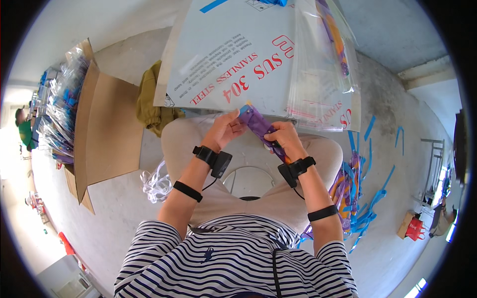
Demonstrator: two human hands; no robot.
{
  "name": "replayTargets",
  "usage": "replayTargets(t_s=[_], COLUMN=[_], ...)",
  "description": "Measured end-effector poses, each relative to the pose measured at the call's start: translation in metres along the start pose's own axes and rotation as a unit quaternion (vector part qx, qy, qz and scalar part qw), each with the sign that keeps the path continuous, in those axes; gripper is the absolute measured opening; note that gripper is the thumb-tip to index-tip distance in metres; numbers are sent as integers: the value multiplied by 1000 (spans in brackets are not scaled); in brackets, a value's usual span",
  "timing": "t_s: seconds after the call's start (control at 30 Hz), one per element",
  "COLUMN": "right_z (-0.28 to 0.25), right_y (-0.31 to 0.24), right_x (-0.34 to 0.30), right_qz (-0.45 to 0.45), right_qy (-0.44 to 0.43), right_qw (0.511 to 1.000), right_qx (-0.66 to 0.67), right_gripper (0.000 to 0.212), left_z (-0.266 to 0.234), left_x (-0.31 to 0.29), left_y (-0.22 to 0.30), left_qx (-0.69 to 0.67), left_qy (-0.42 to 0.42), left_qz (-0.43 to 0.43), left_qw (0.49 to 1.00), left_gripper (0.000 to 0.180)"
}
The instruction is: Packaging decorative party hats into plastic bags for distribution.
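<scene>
Over my lap, close to the table's near edge, I hold a flat purple folded strip (255, 122) with orange and blue patches. My left hand (222, 130) pinches its upper left end between thumb and forefinger, the other fingers curled. My right hand (286, 140) grips the lower part, and the strip's orange tail hangs below that hand. What the strip is made into cannot be made out. Ahead of my right hand, clear plastic sleeves (310, 102) lie stacked on the table. A purple and orange strip (334, 35) lies on or inside the sleeves; I cannot tell which.
The table (208, 59) has a printed protective film. At left stands an open cardboard box (112, 124) full of plastic-wrapped pieces (62, 109), beside olive cloth (151, 102). White ribbon (156, 184) lies on the floor. Purple strips (343, 188) and blue strips (367, 213) lie at right.
</scene>
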State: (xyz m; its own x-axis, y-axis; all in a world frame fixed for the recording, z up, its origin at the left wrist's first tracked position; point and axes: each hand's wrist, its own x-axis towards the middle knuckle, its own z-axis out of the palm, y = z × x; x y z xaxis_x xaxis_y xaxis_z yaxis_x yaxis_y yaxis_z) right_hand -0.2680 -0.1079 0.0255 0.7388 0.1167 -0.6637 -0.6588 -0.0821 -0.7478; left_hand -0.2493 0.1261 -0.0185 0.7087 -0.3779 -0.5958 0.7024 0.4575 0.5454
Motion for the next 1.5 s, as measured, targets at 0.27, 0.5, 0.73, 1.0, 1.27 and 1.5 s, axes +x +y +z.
replayTargets(t_s=[0.27, 0.5, 0.73, 1.0, 1.27, 1.5], right_z=[12, 9, -1, 2, 7, 15], right_y=[5, 5, 6, 6, 6, 5], right_x=[-2, 2, 0, -1, 2, 1], right_qz=[15, 14, 22, 52, 36, 32], right_qy=[-23, -27, -27, -64, -30, -26], right_qw=[1000, 999, 997, 993, 999, 998], right_qx=[5, 35, 70, 80, 24, 51], right_gripper=[15, 16, 15, 15, 16, 16], left_z=[9, 18, 8, 2, -1, -2], left_x=[15, 10, -5, -7, -18, -28], left_y=[-23, -27, -33, -40, -36, -23], left_qx=[-87, -27, 7, 135, 199, 291], left_qy=[39, 31, 20, 55, 10, -92], left_qz=[33, 10, 15, 70, 12, -50], left_qw=[995, 999, 1000, 987, 980, 951], left_gripper=[33, 34, 27, 15, 18, 23])
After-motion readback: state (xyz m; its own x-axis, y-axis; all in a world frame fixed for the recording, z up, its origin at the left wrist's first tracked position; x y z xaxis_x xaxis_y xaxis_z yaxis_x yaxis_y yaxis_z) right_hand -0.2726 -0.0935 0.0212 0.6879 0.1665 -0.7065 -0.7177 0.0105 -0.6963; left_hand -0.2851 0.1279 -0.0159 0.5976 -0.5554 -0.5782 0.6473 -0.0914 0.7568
